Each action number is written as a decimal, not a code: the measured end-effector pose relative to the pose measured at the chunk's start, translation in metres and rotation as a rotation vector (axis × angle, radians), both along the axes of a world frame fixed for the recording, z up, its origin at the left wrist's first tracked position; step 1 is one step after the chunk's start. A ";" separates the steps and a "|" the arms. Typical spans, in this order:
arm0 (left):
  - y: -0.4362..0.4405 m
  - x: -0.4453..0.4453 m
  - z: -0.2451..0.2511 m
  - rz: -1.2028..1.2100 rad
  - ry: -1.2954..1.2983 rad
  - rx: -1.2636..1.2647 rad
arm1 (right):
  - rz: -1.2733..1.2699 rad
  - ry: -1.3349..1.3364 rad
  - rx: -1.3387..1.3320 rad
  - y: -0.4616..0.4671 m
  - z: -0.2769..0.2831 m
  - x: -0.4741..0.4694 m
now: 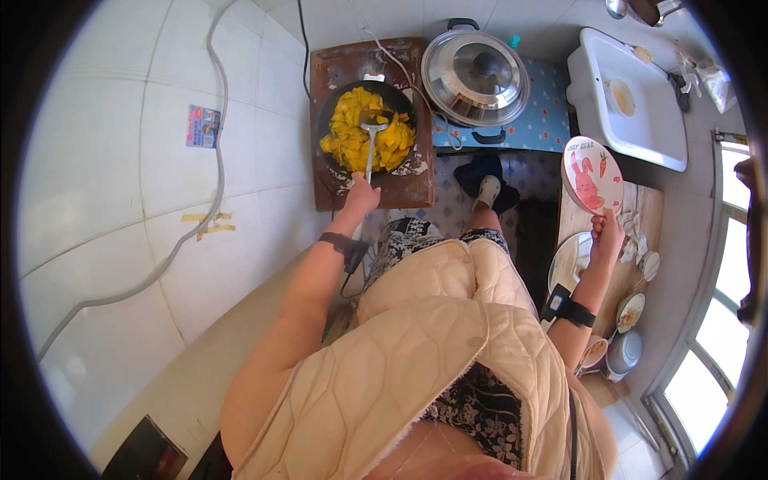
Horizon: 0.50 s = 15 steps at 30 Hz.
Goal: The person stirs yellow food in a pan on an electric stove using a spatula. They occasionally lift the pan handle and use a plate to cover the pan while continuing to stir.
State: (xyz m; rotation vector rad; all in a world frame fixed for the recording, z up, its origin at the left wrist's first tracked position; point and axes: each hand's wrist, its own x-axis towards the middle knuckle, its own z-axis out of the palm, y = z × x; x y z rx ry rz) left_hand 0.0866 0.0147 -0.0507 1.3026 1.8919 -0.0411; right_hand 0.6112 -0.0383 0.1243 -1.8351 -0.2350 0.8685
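Observation:
My left hand (362, 195) grips the handle of a metal ladle (371, 144), whose bowl rests in a heap of yellow food pieces (354, 120). These fill much of a dark round pan (324, 123), which sits on a worn brown wooden board (414, 195) by the tiled wall. Out to the right, my right hand (607, 231) holds a round plate (591, 174) by its near rim. The plate is tilted, and its face shows a pink rabbit, a carrot and some lettering. Nothing lies on the part of it I see.
A large lidded steel pot (441, 84) stands on a blue flowered cover (549, 108). Beyond it is a white sink (651, 102) with a bowl (621, 99) inside. A wooden counter (645, 201) along the right holds cloths, a lid and several dishes. Cords hang near the pan.

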 end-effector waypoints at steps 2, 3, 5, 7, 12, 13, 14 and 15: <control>0.005 0.008 0.009 -0.012 0.107 -0.008 | -0.033 0.033 0.039 0.015 -0.004 0.030; 0.009 0.019 0.020 -0.039 0.154 -0.017 | -0.031 0.048 0.042 0.018 -0.007 0.047; 0.008 0.031 0.046 -0.081 0.291 0.017 | -0.046 0.060 0.072 0.033 -0.004 0.086; 0.011 0.056 0.075 -0.237 0.348 0.030 | -0.020 0.040 0.084 0.058 0.009 0.108; 0.066 0.273 0.210 -0.271 -0.644 0.022 | -0.004 0.008 0.108 0.125 0.002 0.204; 0.082 0.320 0.236 -0.342 -0.781 -0.001 | -0.021 -0.015 0.102 0.137 -0.001 0.224; 0.100 0.359 0.249 -0.369 -0.868 0.026 | -0.024 -0.040 0.078 0.150 -0.012 0.238; 0.116 0.401 0.262 -0.454 -0.913 0.108 | -0.045 -0.084 0.058 0.161 -0.016 0.256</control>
